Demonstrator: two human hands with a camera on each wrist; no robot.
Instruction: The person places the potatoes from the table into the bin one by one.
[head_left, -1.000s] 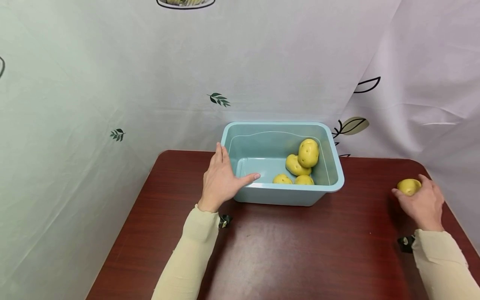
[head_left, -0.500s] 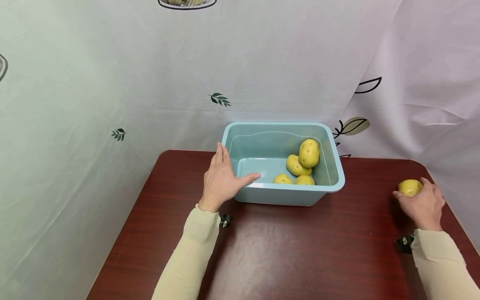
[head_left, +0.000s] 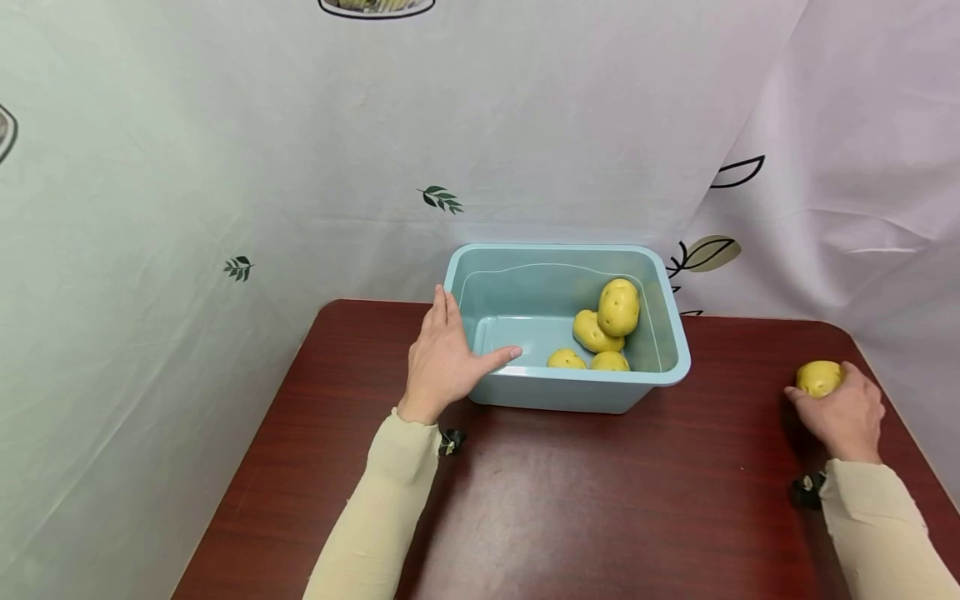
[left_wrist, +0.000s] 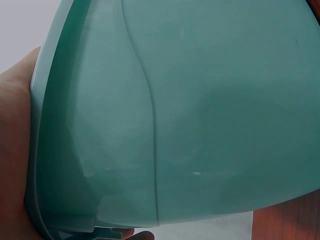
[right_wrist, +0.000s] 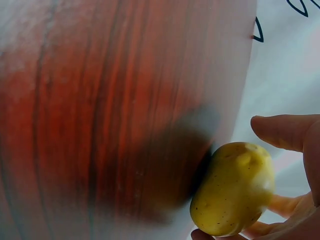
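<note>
At the near left corner of a light blue plastic bin (head_left: 558,390), my left hand (head_left: 437,371) rests with fingers stretched along the left side and thumb laid over the front rim. Fingertips show under the lip in the left wrist view. Far to the right, my right hand (head_left: 846,410) is around a yellow potato (right_wrist: 232,190) on the table. Its fingers touch the potato's far side, while the thumb (right_wrist: 282,131) stands apart from it. Several potatoes lie in the right half of the bin, one potato (head_left: 618,307) leaning on another potato (head_left: 592,332).
A dark red wooden table (head_left: 585,500) carries the bin near its back edge. Pale cloth walls (head_left: 555,125) with leaf prints enclose the back and both sides. The right hand is close to the right table edge.
My right hand has drawn back slightly toward me, leaving a little more of its potato showing. The potato, the bin and my left hand stay in place.
</note>
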